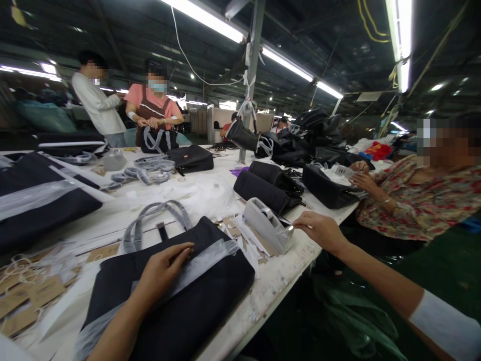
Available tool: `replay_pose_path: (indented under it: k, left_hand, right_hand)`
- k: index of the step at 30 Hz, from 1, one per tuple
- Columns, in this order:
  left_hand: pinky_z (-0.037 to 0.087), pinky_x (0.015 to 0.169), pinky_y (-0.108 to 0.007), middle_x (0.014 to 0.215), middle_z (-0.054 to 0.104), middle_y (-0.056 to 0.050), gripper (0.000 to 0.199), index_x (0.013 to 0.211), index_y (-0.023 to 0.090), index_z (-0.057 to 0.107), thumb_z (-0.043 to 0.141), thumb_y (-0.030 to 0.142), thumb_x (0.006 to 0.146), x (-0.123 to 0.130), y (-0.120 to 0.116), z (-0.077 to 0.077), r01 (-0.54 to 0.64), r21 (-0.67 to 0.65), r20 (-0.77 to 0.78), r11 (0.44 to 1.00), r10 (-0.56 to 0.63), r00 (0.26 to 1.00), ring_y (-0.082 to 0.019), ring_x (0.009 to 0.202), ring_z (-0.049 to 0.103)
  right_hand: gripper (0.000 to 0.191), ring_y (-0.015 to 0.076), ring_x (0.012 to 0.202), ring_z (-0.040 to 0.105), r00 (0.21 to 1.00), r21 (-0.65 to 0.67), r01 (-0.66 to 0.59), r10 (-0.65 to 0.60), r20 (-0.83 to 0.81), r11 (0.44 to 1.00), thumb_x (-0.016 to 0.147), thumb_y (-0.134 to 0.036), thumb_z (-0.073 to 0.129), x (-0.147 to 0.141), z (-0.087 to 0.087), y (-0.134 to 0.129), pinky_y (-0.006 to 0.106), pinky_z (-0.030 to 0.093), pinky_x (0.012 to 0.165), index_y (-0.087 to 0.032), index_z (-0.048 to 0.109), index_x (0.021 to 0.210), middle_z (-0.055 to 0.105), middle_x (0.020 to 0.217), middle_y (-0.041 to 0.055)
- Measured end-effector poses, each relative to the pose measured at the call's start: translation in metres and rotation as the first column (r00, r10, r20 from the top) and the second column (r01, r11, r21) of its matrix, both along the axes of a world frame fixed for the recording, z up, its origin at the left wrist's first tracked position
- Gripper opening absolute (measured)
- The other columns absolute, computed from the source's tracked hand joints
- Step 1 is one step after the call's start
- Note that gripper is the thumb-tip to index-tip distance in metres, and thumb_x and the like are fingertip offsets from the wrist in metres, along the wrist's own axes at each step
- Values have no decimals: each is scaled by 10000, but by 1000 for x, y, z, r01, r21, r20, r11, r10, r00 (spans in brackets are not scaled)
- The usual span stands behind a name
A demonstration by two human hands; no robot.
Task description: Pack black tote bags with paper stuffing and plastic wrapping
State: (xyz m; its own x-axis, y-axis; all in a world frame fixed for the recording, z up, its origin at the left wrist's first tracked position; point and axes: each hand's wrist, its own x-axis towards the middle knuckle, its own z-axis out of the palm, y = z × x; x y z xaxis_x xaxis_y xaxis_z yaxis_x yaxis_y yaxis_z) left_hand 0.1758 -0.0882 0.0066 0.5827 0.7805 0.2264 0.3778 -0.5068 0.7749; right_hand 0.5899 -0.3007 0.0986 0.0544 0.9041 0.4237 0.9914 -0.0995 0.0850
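A black handbag [210,296] lies on the table in front of me, with a strip of clear plastic film [220,253] across it and its wrapped handles [131,230] pointing away. My left hand [161,271] rests on the bag and film, fingers stretched out. At the front end of a grey tape dispenser [259,220], my right hand [319,230] is closed in a pinch, thumb against forefinger, at the end of the tape [290,228]. The tape itself is barely visible.
Brown tags [45,291] with strings lie at left, near another black bag [33,190]. More black bags [263,185] stand beyond the dispenser. A co-worker in a floral top [424,200] handles a white card at right. Two people stand behind the table.
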Motion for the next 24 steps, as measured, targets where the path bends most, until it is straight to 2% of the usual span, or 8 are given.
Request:
replay_pose_path:
  k: [6, 10, 14, 18, 20, 22, 24]
  left_hand:
    - [559, 883, -355, 1010, 766, -53, 506, 1128, 221, 719, 509, 596, 861, 0, -1, 2, -8, 0, -14, 1000, 8, 1000, -261, 940, 721]
    - [559, 890, -364, 999, 768, -52, 507, 1110, 226, 729, 518, 605, 848, 1, -1, 4, -12, 15, -17, 1000, 12, 1000, -266, 929, 723]
    - [552, 907, -368, 1017, 765, -57, 523, 1124, 220, 724, 509, 610, 852, 0, -1, 4, -5, 11, -28, 1000, 5, 1000, -268, 949, 717]
    - [552, 898, -350, 1047, 760, -45, 507, 1153, 234, 711, 500, 598, 868, -1, 0, 1, -1, 10, -45, 1000, 1, 999, -258, 965, 714]
    - [547, 908, -348, 1044, 760, -43, 497, 1145, 237, 715, 509, 591, 864, -1, 0, 1, -5, 30, -52, 1000, 7, 999, -259, 971, 713]
    - [537, 927, -349, 1048, 760, -41, 482, 1126, 238, 724, 519, 582, 858, -1, 0, 1, -7, 53, -56, 999, 10, 998, -262, 986, 708]
    - [526, 947, -349, 1062, 757, -38, 466, 1101, 241, 735, 522, 575, 855, 0, -1, 1, 3, 68, -58, 998, 1, 998, -264, 1008, 701]
  right_hand:
    - [236, 203, 847, 671, 999, 36, -10, 11, -35, 999, 956, -341, 520, -3, -11, -9, 311, 482, 694, -266, 742, 930, 724, 931, 29]
    - [219, 213, 872, 674, 992, 99, 3, 9, -126, 995, 951, -351, 537, -5, -25, -13, 329, 503, 776, -266, 737, 922, 731, 930, 30]
    - [206, 223, 898, 686, 956, 253, 105, -27, -292, 962, 933, -386, 564, -9, -44, -13, 336, 520, 819, -269, 731, 902, 739, 938, 23]
    - [213, 233, 901, 692, 923, 317, 202, -71, -378, 927, 923, -397, 572, -13, -55, -13, 345, 527, 831, -265, 736, 889, 745, 929, 29]
    - [213, 233, 911, 688, 939, 276, 179, -81, -334, 944, 932, -374, 561, -12, -61, -18, 349, 522, 838, -264, 738, 890, 745, 945, 29]
    - [229, 231, 900, 688, 962, 180, 137, -88, -257, 974, 946, -346, 535, -11, -70, -30, 358, 522, 829, -264, 740, 881, 746, 948, 24]
    - [253, 231, 907, 687, 971, 133, 151, -121, -206, 980, 962, -330, 503, -9, -81, -44, 372, 525, 843, -265, 739, 899, 746, 963, 27]
